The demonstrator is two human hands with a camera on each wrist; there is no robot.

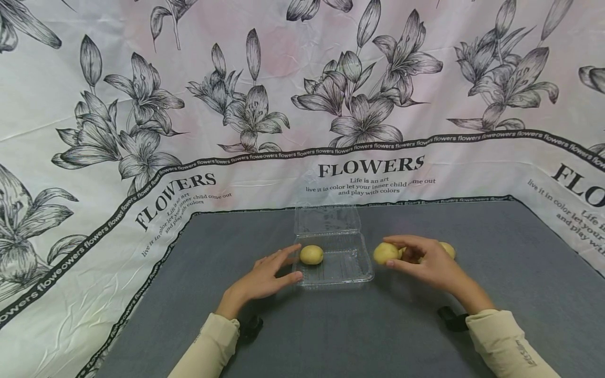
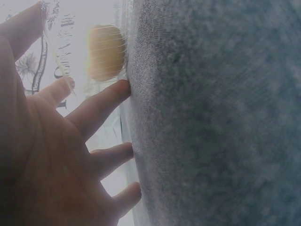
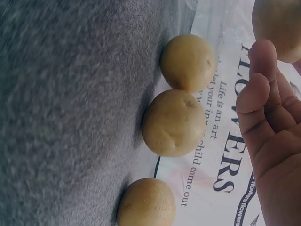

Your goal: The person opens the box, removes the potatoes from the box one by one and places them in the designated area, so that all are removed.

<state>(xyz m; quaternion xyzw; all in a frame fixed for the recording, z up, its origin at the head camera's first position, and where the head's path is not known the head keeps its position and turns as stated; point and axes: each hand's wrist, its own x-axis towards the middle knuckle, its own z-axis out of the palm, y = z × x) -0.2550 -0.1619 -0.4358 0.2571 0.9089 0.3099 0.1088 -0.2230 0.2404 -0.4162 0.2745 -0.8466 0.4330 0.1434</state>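
A clear plastic clamshell box (image 1: 347, 282) lies on the table with its lid (image 1: 326, 220) flipped back. Inside its left part rests one potato (image 1: 311, 255), seen through the plastic side in the left wrist view. My left hand (image 1: 264, 276), fingers spread and fairly straight, is at the box's left side. Between thumb and fingers, my right hand (image 1: 427, 260) pinches a potato (image 1: 386, 254) just right of the box. Below that hand, the right wrist view has three more on the table: a far potato (image 3: 188, 63), a middle potato (image 3: 174, 123) against it, and a nearer potato (image 3: 146, 203) apart.
Dark grey cloth covers the table (image 1: 331, 331). A white curtain (image 1: 264, 181) printed with flowers and lettering hangs behind and along the sides. Dark wrist cameras sit under both cuffs.
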